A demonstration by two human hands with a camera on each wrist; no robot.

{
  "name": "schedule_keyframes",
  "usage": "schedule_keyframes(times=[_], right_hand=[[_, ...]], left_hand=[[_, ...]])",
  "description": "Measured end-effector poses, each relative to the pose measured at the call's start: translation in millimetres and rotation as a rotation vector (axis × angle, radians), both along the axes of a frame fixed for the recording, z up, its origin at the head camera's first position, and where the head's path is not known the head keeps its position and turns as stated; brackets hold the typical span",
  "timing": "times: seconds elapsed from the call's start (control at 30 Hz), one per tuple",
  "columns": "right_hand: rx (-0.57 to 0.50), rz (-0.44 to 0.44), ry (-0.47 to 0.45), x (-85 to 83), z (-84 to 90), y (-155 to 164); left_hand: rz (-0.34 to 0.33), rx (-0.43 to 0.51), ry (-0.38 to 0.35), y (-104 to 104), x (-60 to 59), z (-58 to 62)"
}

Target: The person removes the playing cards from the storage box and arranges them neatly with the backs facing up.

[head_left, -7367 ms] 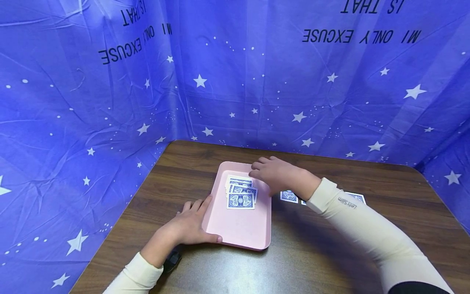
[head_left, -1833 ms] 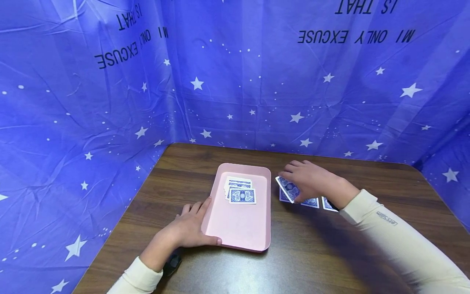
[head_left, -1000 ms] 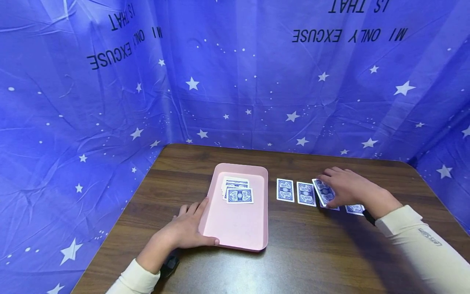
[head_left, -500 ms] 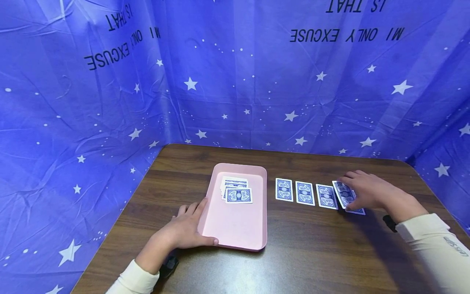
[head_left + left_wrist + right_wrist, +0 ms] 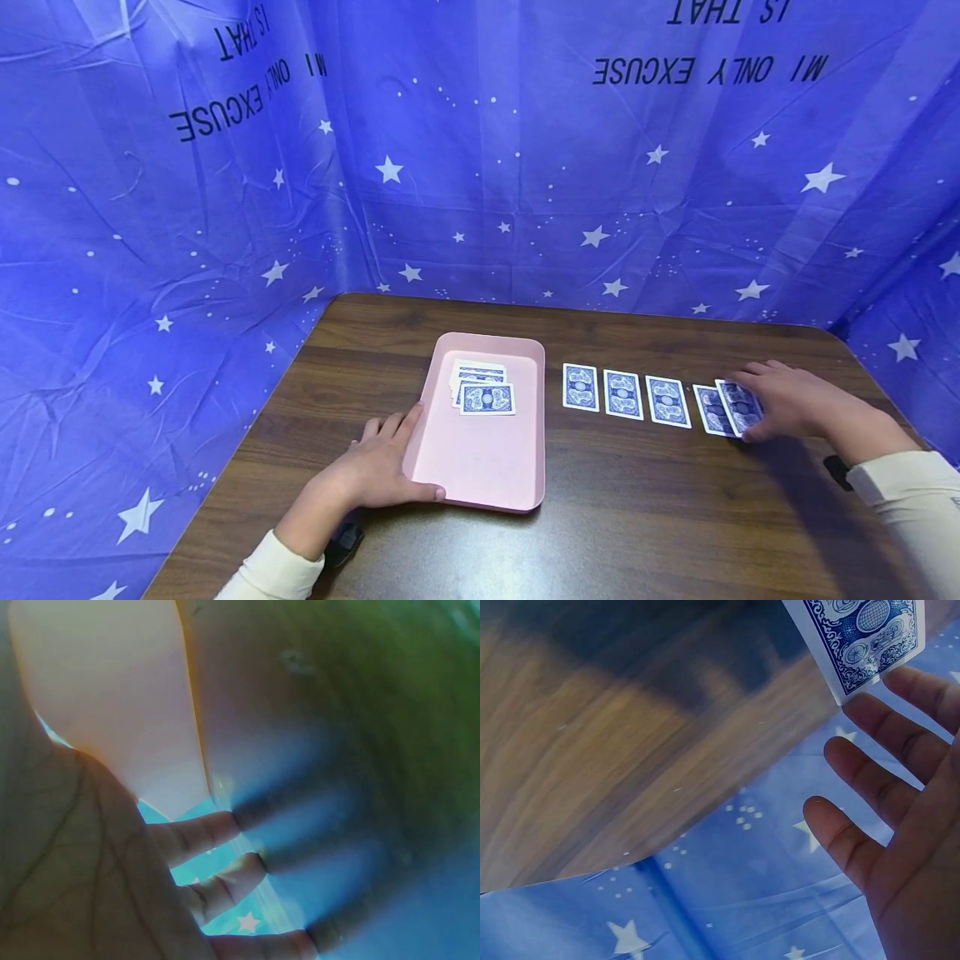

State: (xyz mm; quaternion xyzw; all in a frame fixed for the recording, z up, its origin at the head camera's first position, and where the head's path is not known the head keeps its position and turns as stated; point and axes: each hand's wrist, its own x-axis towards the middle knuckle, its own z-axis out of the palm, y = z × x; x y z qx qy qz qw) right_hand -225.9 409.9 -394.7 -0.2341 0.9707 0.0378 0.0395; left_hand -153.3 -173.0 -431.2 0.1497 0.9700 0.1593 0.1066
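1. A blue cloth (image 5: 480, 167) printed with white stars and upside-down black lettering hangs round the far and side edges of a dark wooden table (image 5: 637, 517).
2. A pink tray (image 5: 480, 458) sits left of the table's middle, and a loose pile of blue-backed cards (image 5: 483, 392) lies face down in its far half.
3. The left hand (image 5: 378, 471) rests at the tray's near left corner, fingers fairly straight along the rim and thumb laid against the near edge; it presses the tray rather than wrapping round it.
4. To the right of the tray, three cards (image 5: 624, 393) lie face down in a row, apart from one another.
5. A fourth card (image 5: 711, 410) lies further right in the same row.
6. The right hand (image 5: 791, 404) is at the far right end of that row, holding one blue-backed card (image 5: 741, 407) by its right edge, tilted and overlapping the fourth card.
7. In the right wrist view the card (image 5: 862, 641) sits at the fingertips (image 5: 870, 712), fingers nearly straight and spread.
8. Both arms wear cream sleeves (image 5: 911, 508).
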Motion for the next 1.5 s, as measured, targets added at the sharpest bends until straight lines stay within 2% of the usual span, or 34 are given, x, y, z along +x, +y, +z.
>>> schedule_keyframes(times=[0.4,0.67,1.5], right_hand=[[-0.005,-0.052,-0.010,5.9,-13.2,24.3],[-0.014,-0.065,-0.059,9.1,-21.1,33.1],[-0.007,-0.113,-0.101,1.2,-17.7,38.0]], left_hand=[[0.001,0.006,0.014,0.2,1.1,1.3],[0.000,0.007,-0.007,-1.1,5.0,-1.3],[-0.002,0.006,0.014,-0.4,1.8,0.7]])
